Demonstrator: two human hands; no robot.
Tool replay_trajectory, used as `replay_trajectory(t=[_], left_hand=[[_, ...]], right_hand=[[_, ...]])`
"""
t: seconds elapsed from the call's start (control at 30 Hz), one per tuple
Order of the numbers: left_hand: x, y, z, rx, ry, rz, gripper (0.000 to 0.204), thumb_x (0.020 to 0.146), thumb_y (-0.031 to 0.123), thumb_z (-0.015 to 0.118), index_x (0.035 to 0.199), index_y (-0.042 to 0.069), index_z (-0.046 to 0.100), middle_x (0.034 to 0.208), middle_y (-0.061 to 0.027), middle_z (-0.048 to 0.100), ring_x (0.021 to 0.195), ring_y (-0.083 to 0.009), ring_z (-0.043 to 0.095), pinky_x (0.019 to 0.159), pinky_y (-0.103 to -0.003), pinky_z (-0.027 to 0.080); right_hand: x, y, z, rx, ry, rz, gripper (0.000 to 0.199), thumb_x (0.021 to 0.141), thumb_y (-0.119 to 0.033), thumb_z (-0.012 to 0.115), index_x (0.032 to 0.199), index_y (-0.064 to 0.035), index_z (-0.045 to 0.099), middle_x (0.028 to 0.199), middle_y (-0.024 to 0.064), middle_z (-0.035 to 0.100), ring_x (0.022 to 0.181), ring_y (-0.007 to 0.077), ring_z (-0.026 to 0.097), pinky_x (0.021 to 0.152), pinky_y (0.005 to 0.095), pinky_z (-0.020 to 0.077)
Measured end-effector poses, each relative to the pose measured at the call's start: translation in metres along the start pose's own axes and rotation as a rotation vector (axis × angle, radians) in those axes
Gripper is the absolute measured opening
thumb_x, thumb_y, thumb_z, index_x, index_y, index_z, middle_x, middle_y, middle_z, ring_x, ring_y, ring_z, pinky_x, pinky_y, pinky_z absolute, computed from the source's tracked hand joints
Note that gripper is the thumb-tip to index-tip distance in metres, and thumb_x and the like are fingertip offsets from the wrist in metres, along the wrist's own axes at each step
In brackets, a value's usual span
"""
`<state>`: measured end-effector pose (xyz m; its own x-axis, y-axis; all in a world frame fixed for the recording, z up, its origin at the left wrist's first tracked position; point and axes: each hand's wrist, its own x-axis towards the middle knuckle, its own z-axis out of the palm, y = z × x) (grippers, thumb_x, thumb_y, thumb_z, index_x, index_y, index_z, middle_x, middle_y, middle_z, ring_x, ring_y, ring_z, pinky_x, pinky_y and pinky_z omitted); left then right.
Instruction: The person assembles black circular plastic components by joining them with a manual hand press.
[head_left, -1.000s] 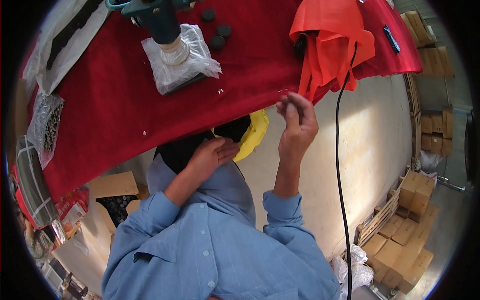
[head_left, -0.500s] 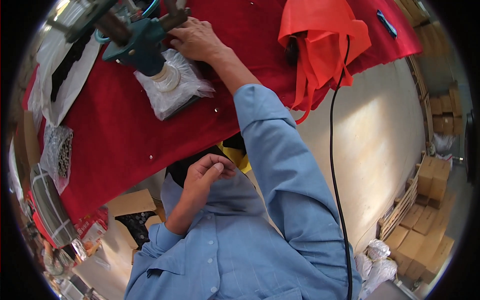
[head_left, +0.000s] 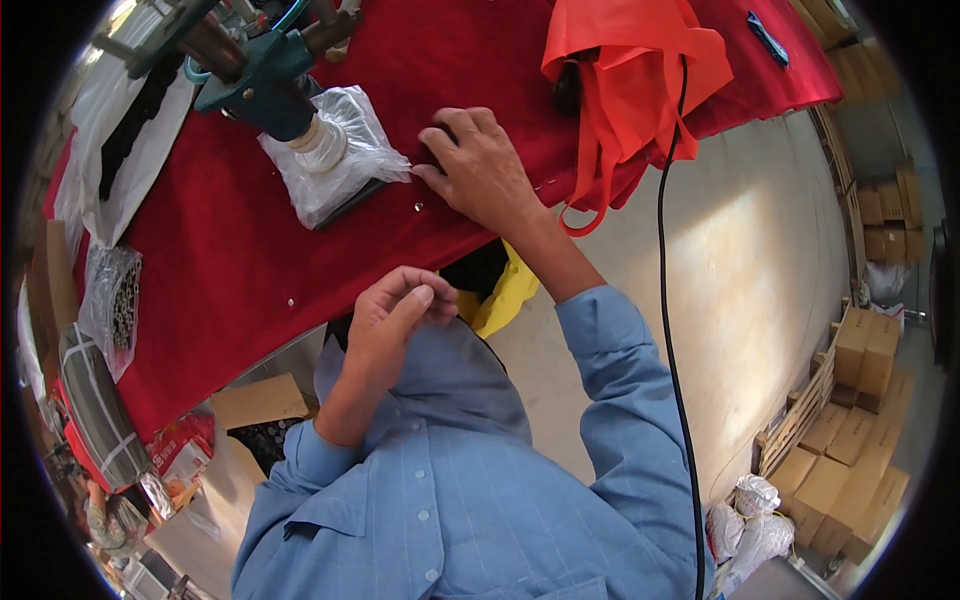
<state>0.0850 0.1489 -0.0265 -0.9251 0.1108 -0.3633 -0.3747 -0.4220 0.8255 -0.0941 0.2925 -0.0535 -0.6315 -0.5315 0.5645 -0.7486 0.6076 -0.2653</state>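
Small dark pieces [head_left: 440, 135] lie on the red cloth-covered bench [head_left: 230, 260], half hidden under the right hand [head_left: 480, 170], which has drawn nearer from the teal press [head_left: 265, 85], fingers spread flat. Nearer, the left hand [head_left: 390, 325] stays at the bench edge, fingers pinched together. Crinkled clear plastic [head_left: 335, 155] wraps the press base. Farther right, orange fabric [head_left: 640, 70] drapes over the edge.
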Motion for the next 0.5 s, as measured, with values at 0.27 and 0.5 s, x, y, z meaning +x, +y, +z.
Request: replay_trajectory(t=[0.27, 0.5], left_hand=[[0.014, -0.015, 0.01, -0.237, -0.117, -0.131, 0.019, 0.101, 0.014, 0.055, 0.11, 0.0, 0.064, 0.103, -0.0113, 0.069, 0.09, -0.0165, 0.068, 0.086, -0.031, 0.056], [0.017, -0.009, 0.011, -0.301, -0.086, -0.153, 0.018, 0.1, 0.012, 0.055, 0.11, 0.0, 0.063, 0.102, -0.0108, 0.069, 0.088, -0.0164, 0.068, 0.083, -0.031, 0.056]], right_hand=[[-0.006, -0.01, -0.007, -0.103, 0.008, 0.093, 0.034, 0.078, -0.033, 0.08, 0.083, -0.0047, 0.062, 0.084, 0.0101, 0.057, 0.082, 0.0282, 0.062, 0.067, 0.0393, 0.0549], [-0.007, -0.009, -0.007, 0.014, 0.099, 0.209, 0.029, 0.082, -0.029, 0.078, 0.079, -0.0079, 0.058, 0.079, 0.0086, 0.054, 0.061, 0.0293, 0.062, 0.052, 0.0414, 0.0518]])
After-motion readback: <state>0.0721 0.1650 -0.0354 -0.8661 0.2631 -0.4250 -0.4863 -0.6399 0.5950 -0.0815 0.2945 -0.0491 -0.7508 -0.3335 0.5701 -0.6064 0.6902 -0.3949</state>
